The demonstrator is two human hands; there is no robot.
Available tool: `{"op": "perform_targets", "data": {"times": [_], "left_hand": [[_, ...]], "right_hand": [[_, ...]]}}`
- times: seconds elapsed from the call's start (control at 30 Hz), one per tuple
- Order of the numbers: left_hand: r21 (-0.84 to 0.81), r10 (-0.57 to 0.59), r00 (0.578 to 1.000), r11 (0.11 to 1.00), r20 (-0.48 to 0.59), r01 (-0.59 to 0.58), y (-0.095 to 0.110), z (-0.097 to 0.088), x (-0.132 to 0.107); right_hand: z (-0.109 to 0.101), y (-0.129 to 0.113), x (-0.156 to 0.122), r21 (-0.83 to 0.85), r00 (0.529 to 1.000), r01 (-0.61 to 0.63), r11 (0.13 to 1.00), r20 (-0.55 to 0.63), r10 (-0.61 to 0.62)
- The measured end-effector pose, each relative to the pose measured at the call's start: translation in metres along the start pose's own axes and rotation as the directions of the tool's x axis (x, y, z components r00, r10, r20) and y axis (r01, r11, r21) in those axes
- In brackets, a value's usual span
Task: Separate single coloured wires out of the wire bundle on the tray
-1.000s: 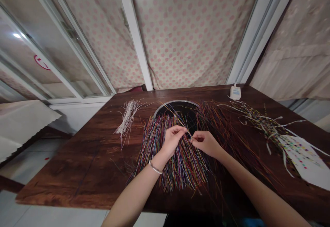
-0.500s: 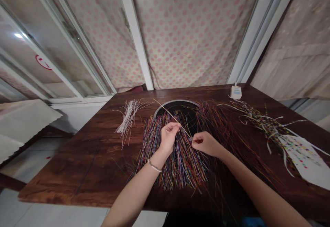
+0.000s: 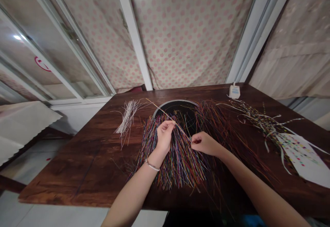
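Note:
My left hand (image 3: 165, 134), a beaded bracelet on its wrist, pinches a thin tan cord (image 3: 160, 109) near its middle. The cord runs slantwise from the upper left down to my right hand (image 3: 202, 142), whose closed fingertips grip its lower part. Whether it is one strand or several I cannot tell. Below both hands spreads a thick fringe of multicoloured cords (image 3: 170, 172). It lies over a round dark tray with a grey rim (image 3: 177, 100), hiding most of it.
White strands (image 3: 127, 117) lie in a bundle on the left of the dark wooden table (image 3: 64, 172). Reddish-brown cords (image 3: 229, 134) spread at right. Beyond are patterned strips (image 3: 257, 118), a sheet with coloured dots (image 3: 304, 158) and a small white box (image 3: 234, 92).
My left hand has slid a little up and left, away from my right hand, and the cord's upper end reaches further left. My right hand has hardly moved.

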State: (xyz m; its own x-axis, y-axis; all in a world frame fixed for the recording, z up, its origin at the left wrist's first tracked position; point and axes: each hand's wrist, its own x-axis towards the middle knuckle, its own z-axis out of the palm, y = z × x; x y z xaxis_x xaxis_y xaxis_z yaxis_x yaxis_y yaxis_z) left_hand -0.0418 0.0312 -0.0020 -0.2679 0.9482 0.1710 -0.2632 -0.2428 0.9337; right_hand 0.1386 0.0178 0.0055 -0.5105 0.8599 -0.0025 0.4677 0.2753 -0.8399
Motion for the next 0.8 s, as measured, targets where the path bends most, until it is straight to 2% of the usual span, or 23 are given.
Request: {"op": "perform_targets", "data": {"times": [0.1,0.2,0.27,0.33,0.4,0.47,0.67,0.8], "left_hand": [[-0.011,0.001,1.000,1.000,0.010,-0.001,0.000,0.000,0.002],[-0.007,-0.093,0.993,0.996,0.067,0.094,0.001,0.002,0.001],[0.027,-0.213,0.961,0.977,0.177,0.211,0.002,0.005,-0.003],[0.087,-0.310,0.904,0.951,0.295,0.298,0.002,0.009,-0.009],[0.122,-0.354,0.859,0.935,0.369,0.332,0.003,0.012,-0.014],[0.121,-0.363,0.842,0.931,0.399,0.344,0.003,0.014,-0.018],[0.116,-0.346,0.846,0.938,0.406,0.328,0.004,0.013,-0.019],[0.138,-0.285,0.892,0.958,0.350,0.252,0.005,0.014,-0.019]], "right_hand": [[0.000,0.001,0.000,-0.008,1.000,0.004,1.000,0.006,-0.004],[0.002,0.001,0.000,-0.008,0.999,0.025,1.000,-0.032,-0.025],[0.002,0.002,0.001,0.006,0.998,0.038,0.999,-0.058,-0.037],[0.003,0.003,0.002,0.019,0.996,0.045,0.999,-0.082,-0.043],[0.004,0.005,0.003,0.028,0.992,0.049,0.998,-0.115,-0.046],[0.004,0.009,0.005,0.028,0.987,0.050,0.998,-0.153,-0.046],[0.006,0.014,0.006,-0.002,0.982,0.050,0.999,-0.182,-0.049],[0.007,0.012,0.004,-0.012,0.988,0.058,0.998,-0.140,-0.059]]}}
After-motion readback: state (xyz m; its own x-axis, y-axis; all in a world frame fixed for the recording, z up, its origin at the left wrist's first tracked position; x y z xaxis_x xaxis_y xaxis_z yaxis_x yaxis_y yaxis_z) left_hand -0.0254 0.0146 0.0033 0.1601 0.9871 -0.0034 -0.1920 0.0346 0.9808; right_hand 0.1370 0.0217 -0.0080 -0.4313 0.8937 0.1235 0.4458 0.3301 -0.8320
